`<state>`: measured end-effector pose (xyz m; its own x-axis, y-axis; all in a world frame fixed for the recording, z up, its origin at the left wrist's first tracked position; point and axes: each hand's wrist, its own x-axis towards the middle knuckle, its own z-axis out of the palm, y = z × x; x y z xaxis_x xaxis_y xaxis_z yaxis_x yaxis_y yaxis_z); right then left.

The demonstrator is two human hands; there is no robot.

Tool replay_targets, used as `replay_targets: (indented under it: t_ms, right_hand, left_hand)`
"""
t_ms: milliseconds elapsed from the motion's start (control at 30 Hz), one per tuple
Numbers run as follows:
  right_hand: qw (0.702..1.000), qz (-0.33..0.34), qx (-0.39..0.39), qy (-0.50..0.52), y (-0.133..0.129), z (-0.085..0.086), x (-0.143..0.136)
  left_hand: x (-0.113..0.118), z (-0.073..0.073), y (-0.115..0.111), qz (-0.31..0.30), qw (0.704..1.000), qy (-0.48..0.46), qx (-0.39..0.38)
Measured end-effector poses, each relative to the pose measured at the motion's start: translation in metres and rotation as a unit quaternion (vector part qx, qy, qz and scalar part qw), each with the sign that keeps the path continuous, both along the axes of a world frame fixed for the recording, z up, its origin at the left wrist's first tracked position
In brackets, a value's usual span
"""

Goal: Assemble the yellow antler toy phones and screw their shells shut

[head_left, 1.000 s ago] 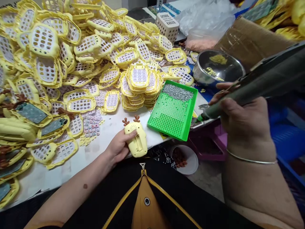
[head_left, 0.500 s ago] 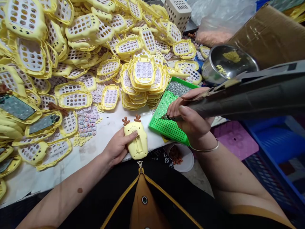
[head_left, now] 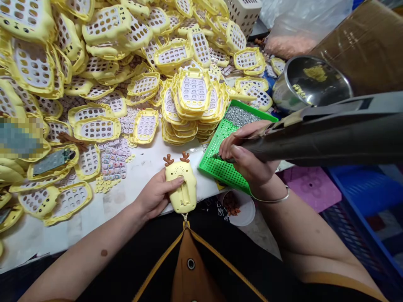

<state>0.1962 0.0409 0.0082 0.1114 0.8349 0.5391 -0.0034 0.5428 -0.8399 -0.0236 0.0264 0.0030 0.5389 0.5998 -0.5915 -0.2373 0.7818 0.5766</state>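
Note:
My left hand [head_left: 154, 191] is closed around a pale yellow toy phone [head_left: 189, 186] with brown antlers, its back turned up. My thumb lies at the top of the open battery slot. Wrapped in my right hand [head_left: 255, 157] is a dark electric screwdriver [head_left: 317, 144], which reaches off to the right edge. Its tip points left, over the holes of a green perforated tray [head_left: 225, 170]; whether it touches the tray I cannot tell. Small silver screws [head_left: 241, 116] fill the tray's far end.
Yellow shells [head_left: 108, 37] with white keypads are heaped across the left and back. Stacked shells [head_left: 193, 90] stand behind the toy. A steel bowl [head_left: 283, 90] and cardboard box [head_left: 362, 46] are at the right back. Below the table edge is a tub [head_left: 247, 212] with brown pieces.
The camera view has shifted slightly. Both hands keep their grips; the toy sits slightly farther right and lower in view, and the screwdriver tip stays over the green tray.

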Motion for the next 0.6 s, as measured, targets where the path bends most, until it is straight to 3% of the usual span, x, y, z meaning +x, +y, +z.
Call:
replay_targets:
  t_ms: [233, 600]
  right_hand:
    - [0.998, 0.023, 0.013, 0.065, -0.0015, 0.006, -0.0033]
    - [0.998, 0.008, -0.02, 0.062, -0.003, 0.0058, -0.0047]
  left_hand:
    - [-0.0002, -0.0007, 0.0, -0.003, 1.0, 0.015, -0.004]
    - [-0.0008, -0.0001, 0.0, -0.008, 1.0, 0.006, -0.008]
